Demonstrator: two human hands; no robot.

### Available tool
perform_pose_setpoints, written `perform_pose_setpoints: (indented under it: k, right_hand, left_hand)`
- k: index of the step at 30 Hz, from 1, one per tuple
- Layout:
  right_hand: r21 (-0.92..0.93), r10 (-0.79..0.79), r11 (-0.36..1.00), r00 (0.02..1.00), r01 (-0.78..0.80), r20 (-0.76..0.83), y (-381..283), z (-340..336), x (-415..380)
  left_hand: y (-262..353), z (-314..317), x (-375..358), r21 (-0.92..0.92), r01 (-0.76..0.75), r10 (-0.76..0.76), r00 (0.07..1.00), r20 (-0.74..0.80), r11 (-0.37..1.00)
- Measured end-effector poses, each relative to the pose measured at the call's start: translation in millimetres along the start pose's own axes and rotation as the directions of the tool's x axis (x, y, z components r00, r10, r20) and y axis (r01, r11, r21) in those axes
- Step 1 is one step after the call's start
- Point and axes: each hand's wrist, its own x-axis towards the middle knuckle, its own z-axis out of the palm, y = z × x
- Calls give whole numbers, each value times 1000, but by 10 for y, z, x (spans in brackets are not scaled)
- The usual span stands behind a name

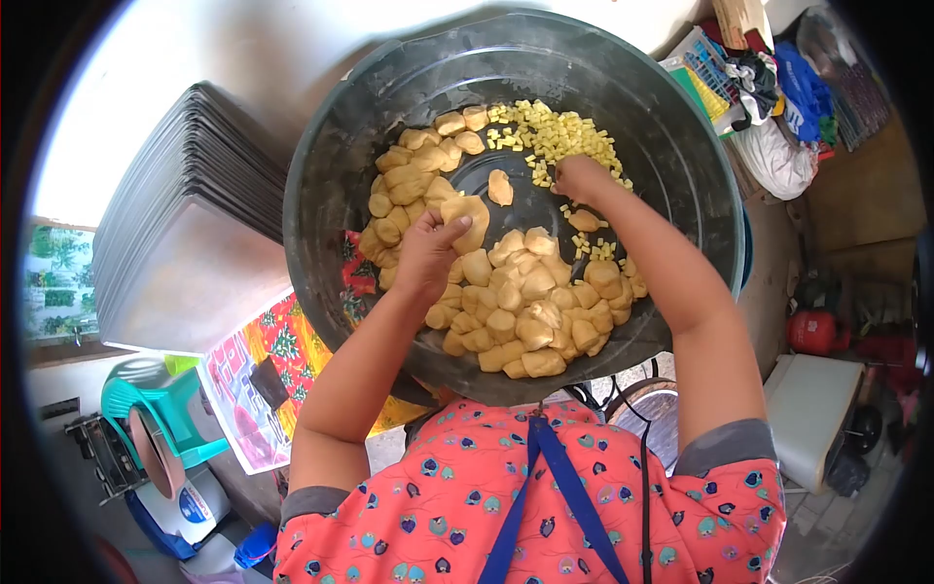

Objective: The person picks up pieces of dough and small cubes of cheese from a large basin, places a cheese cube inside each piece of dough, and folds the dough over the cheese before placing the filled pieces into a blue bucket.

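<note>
Gripping a flat round of dough [467, 219] in the fingers of the left hand [429, 255], thumb pressed on top near its edge, above the left half of a wide black tub [316, 195]. Bent inward at the near edge of a pile of pale yellow cubes [550, 131], the fingers of the right hand [584, 179]; impossible to tell from here whether pinching any cube. Lying alone on the tub's bare floor between both hands, a single dough piece [500, 188]; just below the right hand, beside stray cubes, another small lump [586, 222]. Heaped across the near side of the tub, a mound of dough pieces [520, 302], and along the left wall, a curved row of more pieces [401, 185]. Outside the tub, to the left, a stack of thin sheets [190, 268], a patterned cloth [284, 336] and a green chair [163, 404]; at upper right, a white bag [775, 161].
</note>
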Motion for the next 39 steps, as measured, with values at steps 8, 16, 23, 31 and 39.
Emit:
perform_pose_setpoints:
  k: [8, 16, 23, 31, 39]
  right_hand:
    - [9, -45, 999, 999, 45, -22, -53, 95, -79]
    - [815, -314, 572, 943, 95, 110, -716, -495, -797]
    - [639, -378, 653, 906, 407, -191, -775, -213, -991]
    - [769, -336, 531, 922, 355, -194, -702, -376, -963]
    - [460, -485, 723, 853, 515, -194, -798, -241, -1102]
  left_hand:
    - [61, 96, -77, 23, 101, -100, 994, -45, 995]
    - [-92, 172, -70, 17, 174, -175, 984, 40, 985]
    - [28, 266, -194, -88, 216, -194, 958, 210, 972]
    - [148, 284, -210, -37, 78, -65, 962, 266, 996]
    - [24, 326, -109, -12, 87, -86, 994, 74, 996]
